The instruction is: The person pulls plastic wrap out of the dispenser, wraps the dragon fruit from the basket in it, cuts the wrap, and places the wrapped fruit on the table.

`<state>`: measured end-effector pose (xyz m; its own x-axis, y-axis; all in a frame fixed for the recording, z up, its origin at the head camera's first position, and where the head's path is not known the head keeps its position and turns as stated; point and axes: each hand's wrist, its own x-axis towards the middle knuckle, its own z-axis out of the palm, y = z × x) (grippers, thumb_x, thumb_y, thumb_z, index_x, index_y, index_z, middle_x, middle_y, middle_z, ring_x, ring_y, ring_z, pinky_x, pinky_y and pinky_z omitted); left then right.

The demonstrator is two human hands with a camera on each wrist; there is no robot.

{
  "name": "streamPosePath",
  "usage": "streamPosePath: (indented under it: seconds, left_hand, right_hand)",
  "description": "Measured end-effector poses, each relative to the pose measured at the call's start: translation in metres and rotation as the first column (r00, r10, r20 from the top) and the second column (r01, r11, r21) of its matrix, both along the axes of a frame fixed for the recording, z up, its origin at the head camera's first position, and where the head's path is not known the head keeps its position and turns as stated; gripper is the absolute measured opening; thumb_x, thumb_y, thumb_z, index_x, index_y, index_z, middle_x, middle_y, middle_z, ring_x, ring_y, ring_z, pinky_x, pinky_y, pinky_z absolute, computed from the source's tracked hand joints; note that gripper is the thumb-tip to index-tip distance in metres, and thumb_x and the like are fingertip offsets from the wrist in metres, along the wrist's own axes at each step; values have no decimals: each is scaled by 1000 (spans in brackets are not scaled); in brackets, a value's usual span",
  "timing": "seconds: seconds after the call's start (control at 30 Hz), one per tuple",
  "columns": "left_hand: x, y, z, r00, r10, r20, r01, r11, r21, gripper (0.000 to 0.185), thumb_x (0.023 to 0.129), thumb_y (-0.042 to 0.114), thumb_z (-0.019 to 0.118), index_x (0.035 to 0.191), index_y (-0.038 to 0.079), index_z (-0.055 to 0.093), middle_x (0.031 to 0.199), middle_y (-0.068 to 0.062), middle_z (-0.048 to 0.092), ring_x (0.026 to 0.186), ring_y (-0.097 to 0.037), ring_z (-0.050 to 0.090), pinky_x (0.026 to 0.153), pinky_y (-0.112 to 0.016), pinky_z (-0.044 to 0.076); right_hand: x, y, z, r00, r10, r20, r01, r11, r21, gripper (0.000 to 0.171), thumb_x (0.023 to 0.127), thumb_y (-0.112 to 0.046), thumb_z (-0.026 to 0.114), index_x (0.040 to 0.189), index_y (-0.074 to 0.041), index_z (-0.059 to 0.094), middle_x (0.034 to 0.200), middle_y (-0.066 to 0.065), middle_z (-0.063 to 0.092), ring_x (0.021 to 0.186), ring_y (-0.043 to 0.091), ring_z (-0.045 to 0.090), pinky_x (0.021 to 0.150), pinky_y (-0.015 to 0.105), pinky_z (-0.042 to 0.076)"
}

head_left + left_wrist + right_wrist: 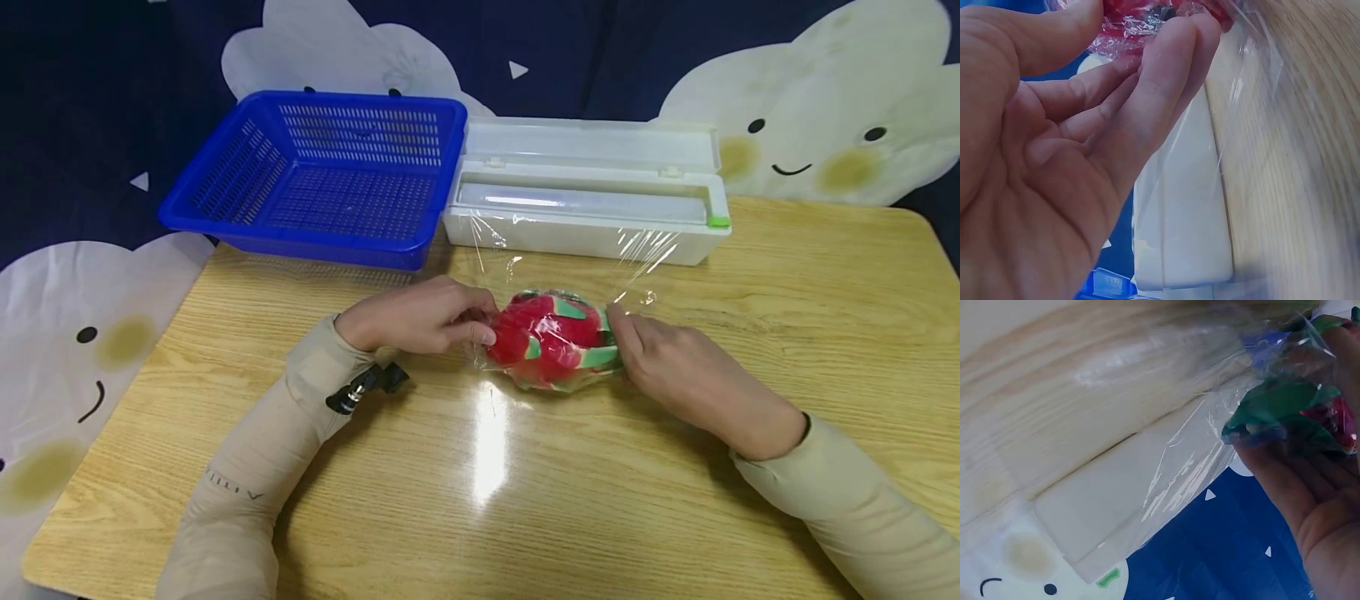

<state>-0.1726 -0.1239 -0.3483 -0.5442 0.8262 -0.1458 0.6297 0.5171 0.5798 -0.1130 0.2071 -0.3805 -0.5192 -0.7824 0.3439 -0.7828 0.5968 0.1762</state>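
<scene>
On the wooden table [675, 517], both hands pinched cling film [570, 242] against the dragon fruit [551, 337]; left hand [420, 317] and right hand [675, 367] fingers clamped. Film was best kept taut; folds pressed flat.

A light wooden tabletop [675, 517] gleams under overhead light, backed from 9 to 3 o'clock by a navy cloud-face cloth [825, 108].

The left sleeve [247, 475] bears small lettering, too small to read.
</scene>
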Motion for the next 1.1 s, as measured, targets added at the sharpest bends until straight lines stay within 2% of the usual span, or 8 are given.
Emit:
streamPosePath:
  seconds: [0.07,0.2,0.33,0.53,0.73,0.9,1.1]
  left_hand:
    - [0,0,0,1000,3,-2,-3,1000,1,28,105,29,60,117,5,69,91,-1,71,71,-6,55,70,-25,54]
    - [1,0,1,1000,4,0,-4,1000,6,28,105,29,60,116,5,69,90,0,71,70,-5,56,69,-25,55]
    - [3,2,2,1000,4,-6,-4,1000,0,26,105,28,60,113,5,69,88,1,70,69,-5,55,67,-24,53]
    - [11,7,9,998,-3,-59,0,998,-55,20,104,26,61,103,6,65,76,4,55,66,-7,47,60,-22,44]
    - [9,7,7,999,-12,-43,11,999,-39,21,105,25,60,104,5,66,76,4,57,64,-5,48,58,-20,44]
    - [9,7,6,999,-15,-38,14,999,-33,21,105,25,60,105,5,66,77,3,58,63,-5,48,58,-20,45]
    - [8,6,6,999,-9,-43,8,1000,-29,21,105,24,61,107,4,66,77,3,58,63,-5,47,58,-20,44]
  right_hand:
    - [-1,1,0,1000,1,30,-1,1000,7,33,97,6,48,128,16,46,91,24,69,82,33,74,65,45,63]
    - [-2,3,1,996,-1,94,-1,1000,17,55,85,11,67,134,16,44,103,28,70,95,38,74,73,49,64]
    - [-3,5,1,991,-5,135,1,1000,26,62,83,12,69,138,15,42,106,27,69,99,38,73,77,50,63]
    - [-3,4,3,987,-17,159,13,1000,27,69,80,7,77,138,12,41,102,24,68,96,36,72,74,48,63]
    - [-2,5,1,989,-13,145,12,1000,10,67,79,12,74,138,13,42,103,24,68,97,36,72,73,49,63]
    - [-3,6,0,983,-14,184,13,1000,8,75,77,1,84,139,14,43,110,26,69,102,38,73,79,50,63]
    - [-7,6,0,972,29,234,-15,998,-61,82,70,-8,93,134,14,47,112,23,69,101,37,72,83,50,63]
